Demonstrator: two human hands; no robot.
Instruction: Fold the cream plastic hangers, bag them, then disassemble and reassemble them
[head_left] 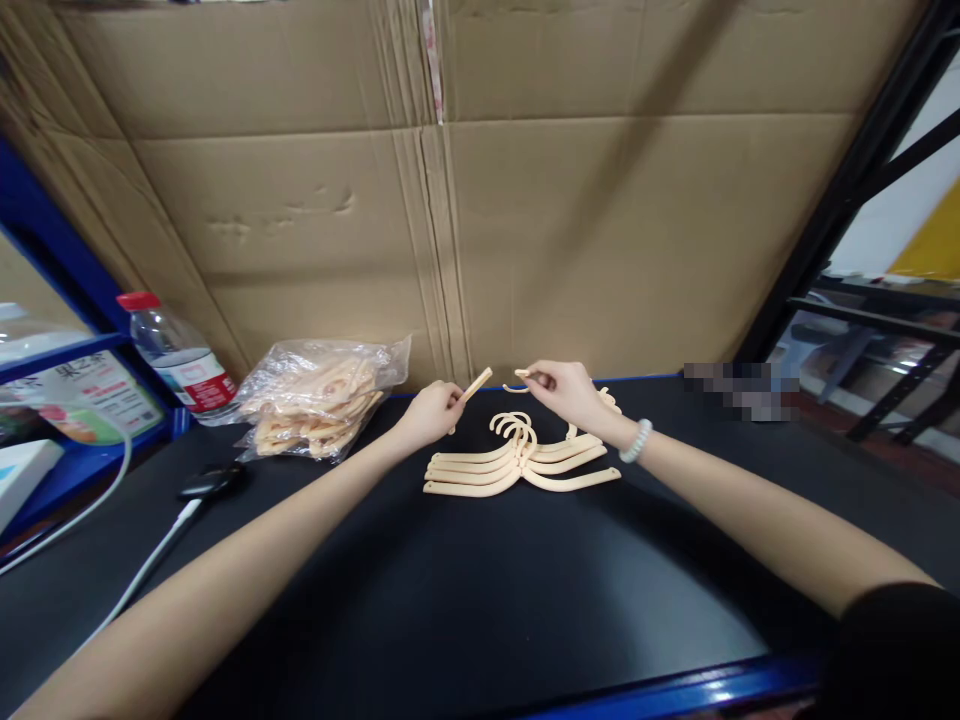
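Note:
My left hand (433,410) is closed round a straight cream plastic hanger arm (475,385) that points up and to the right. My right hand (564,392), with a white bead bracelet at the wrist, pinches a small curved cream hook piece (517,381) between its fingertips. The two pieces are a little apart, above the black table (465,590). Just below my hands lies a neat stack of several assembled cream hangers (517,460), hooks pointing away from me.
A clear plastic bag of more cream hanger parts (319,398) lies at the back left. Beside it stand a water bottle with a red cap (180,357) and a black device with a white cable (206,483). A cardboard wall (480,200) closes the back; blue shelving stands at left.

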